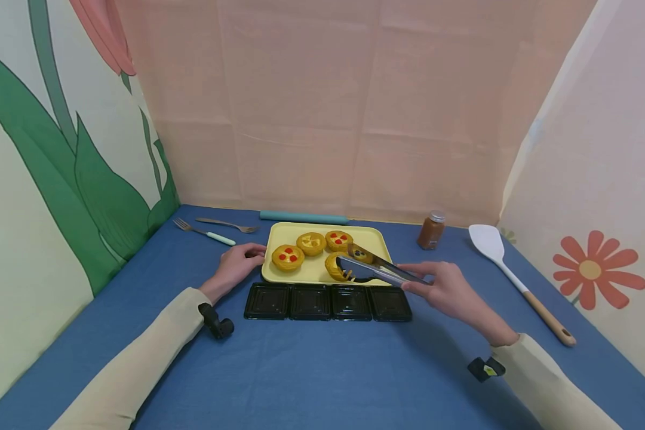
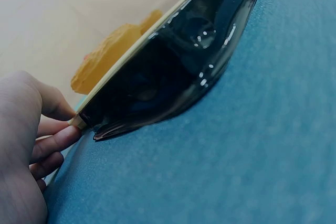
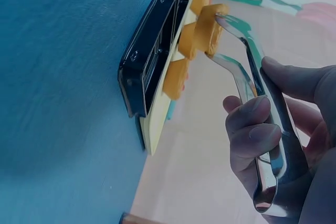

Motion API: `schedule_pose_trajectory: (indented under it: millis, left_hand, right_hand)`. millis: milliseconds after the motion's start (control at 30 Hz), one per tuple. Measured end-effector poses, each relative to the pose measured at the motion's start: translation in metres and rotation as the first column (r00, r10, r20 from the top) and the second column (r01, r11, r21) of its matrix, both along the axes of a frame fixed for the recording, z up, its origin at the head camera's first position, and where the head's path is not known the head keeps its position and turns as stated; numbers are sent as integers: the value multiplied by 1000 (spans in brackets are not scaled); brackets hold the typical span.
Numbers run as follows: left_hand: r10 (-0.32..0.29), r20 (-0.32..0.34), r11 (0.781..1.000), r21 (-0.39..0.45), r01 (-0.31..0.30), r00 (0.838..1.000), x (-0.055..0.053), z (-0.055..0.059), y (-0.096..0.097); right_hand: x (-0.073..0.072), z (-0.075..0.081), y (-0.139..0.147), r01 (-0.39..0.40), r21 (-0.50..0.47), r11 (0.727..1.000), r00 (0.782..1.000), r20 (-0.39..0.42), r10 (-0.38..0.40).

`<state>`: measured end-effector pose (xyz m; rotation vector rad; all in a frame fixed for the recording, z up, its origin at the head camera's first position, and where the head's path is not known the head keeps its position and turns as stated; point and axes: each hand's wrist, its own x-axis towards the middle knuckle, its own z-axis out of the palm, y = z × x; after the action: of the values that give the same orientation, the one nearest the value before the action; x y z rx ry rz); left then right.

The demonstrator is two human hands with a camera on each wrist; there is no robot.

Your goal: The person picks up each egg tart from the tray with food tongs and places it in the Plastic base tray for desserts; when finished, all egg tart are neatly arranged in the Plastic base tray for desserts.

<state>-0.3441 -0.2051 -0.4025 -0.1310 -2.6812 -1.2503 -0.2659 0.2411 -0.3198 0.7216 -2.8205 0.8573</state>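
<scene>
My left hand (image 1: 236, 266) pinches the left edge of a pale yellow tray (image 1: 328, 279); in the left wrist view, thumb and fingers (image 2: 62, 141) meet at its corner. My right hand (image 1: 445, 288) grips metal tongs (image 3: 286, 145). Their tips lie at an egg tart (image 3: 208, 27), which looks raised above the others in the right wrist view; the same tart (image 1: 333, 266) shows at the tray's front middle in the head view. Other tarts sit on the tray, including one with red pieces (image 1: 287, 257) at left and a plainer one (image 1: 310, 243).
Black square containers (image 1: 310, 301) stand in a row along the tray's near side. Two forks (image 1: 221, 239) lie at left, and a teal rod (image 1: 303, 217) lies behind. A brown jar (image 1: 432, 230) and a white spatula (image 1: 489, 243) with a wooden handle are at right.
</scene>
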Motion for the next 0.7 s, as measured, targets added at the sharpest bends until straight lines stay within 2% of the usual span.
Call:
schedule_pose_trajectory:
  millis: [133,233,500,700]
  left_hand:
    - [-2,3,1000,1,2,1000,-1,0,0]
    - [-4,8,1000,3,4,1000,-1,-1,-1]
    - [-8,0,1000,0,8,1000,-1,-1,-2]
    - [-7,8,1000,8,7,1000,-1,0,-1]
  right_hand:
    - [7,-2,12,15,9,1000,1000,-15,-15]
    - [12,-3,21,35,9,999,999,2,-35]
    - [28,-3,41,45,-47,998,998,45,-43]
    - [40,-7,54,76,-65,995,996,46,-73]
